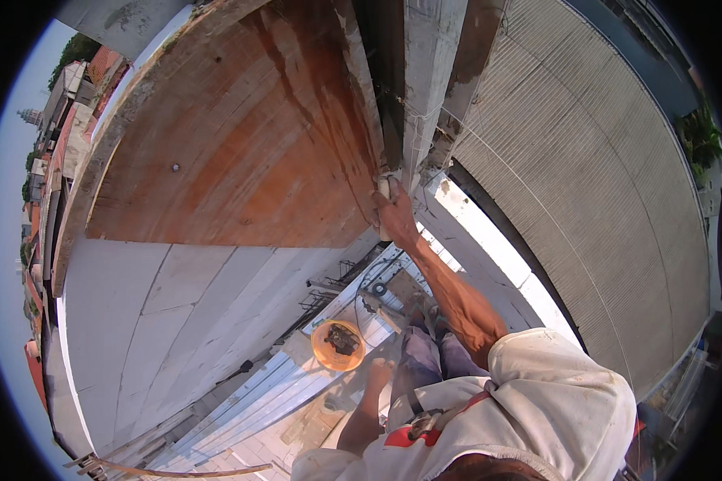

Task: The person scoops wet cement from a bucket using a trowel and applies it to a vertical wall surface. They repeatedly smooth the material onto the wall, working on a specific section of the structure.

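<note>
My right hand is raised to the lower corner of a reddish-brown plywood panel. Its fingers close around a pale, elongated object whose kind I cannot make out. Just beyond it stands an upright grey timber, with thin wire strung across it. My left hand hangs low beside my legs, a little to the right of an orange bucket. Dark material lies in the bucket. The left fingers are too small and unclear to read.
A pale block wall runs below the panel. Right of my arm is a white block wall edge, then a corrugated grey roof. Below lie long metal sheets, loose boards and steel rebar. Rooftops show at far left.
</note>
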`<state>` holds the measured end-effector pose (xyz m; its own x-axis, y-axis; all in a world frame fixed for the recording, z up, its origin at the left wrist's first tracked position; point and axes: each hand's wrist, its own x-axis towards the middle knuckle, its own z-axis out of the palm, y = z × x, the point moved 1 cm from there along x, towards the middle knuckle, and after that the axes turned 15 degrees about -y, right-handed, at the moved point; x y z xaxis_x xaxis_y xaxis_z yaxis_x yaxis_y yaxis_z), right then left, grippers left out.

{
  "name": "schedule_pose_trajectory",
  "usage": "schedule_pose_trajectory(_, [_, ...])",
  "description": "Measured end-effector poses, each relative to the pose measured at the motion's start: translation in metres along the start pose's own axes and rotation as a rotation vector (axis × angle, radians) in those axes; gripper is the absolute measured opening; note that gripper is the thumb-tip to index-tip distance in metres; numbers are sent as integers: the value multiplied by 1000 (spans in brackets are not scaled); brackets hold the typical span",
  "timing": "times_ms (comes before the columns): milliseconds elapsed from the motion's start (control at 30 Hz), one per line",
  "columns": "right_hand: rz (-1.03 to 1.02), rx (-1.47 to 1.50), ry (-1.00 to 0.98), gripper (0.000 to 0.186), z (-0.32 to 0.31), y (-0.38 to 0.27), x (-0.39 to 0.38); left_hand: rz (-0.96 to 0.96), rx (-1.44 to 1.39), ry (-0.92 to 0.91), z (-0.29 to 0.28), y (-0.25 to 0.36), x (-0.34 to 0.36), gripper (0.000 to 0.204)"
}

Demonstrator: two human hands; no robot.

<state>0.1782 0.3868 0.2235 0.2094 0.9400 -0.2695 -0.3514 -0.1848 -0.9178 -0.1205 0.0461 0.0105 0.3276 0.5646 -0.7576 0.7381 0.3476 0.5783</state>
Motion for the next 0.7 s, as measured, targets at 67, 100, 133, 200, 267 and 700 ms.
schedule_pose_trajectory(67, [-2,-6,-51,31,3,16,-22,-36,41,-1,5,-27,12,40])
schedule_pose_trajectory(100, [25,-25,-124,29,3,27,-41,-62,51,7,3,-28,12,39])
schedule_pose_trajectory(133, [142,-88,-224,26,-1,37,-61,-72,14,1,5,-28,9,39])
schedule_pose_trajectory(200, [383,-330,-337,21,-30,53,-102,-80,-45,-56,3,-1,-3,39])
schedule_pose_trajectory(267, [534,-394,-444,23,-80,102,-146,-107,34,-147,1,21,-5,42])
schedule_pose_trajectory(700, [771,-1028,-550,29,-327,168,-348,-23,-8,-325,38,67,-38,73])
